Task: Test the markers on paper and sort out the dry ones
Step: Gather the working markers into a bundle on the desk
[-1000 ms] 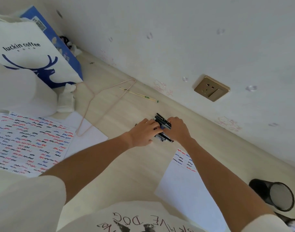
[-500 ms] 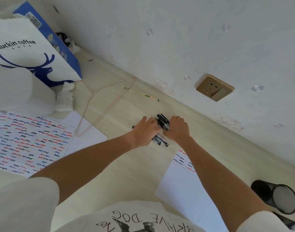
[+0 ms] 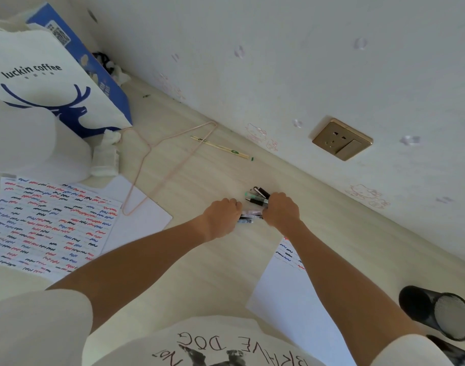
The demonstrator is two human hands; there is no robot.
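A bunch of dark markers (image 3: 258,198) lies on the pale wooden floor near the wall. My right hand (image 3: 280,210) curls round the bunch from the right, their tips sticking out to the upper left. My left hand (image 3: 222,215) is curled at the left end of several more markers (image 3: 250,217) lying between my hands. A white sheet (image 3: 289,294) with a few test squiggles at its top lies under my right forearm. A second sheet (image 3: 41,228), full of red, blue and black squiggles, lies at the left.
A black mesh pen cup (image 3: 437,311) lies on its side at the lower right. A white and blue paper bag (image 3: 54,83) stands at the far left beside crumpled tissue (image 3: 106,154). A thin wire hanger (image 3: 168,167) and chopsticks (image 3: 221,148) lie further out.
My hands have drawn slightly apart, the left sliding left. The markers between them now show more, and the bunch by my right hand has shifted a little.
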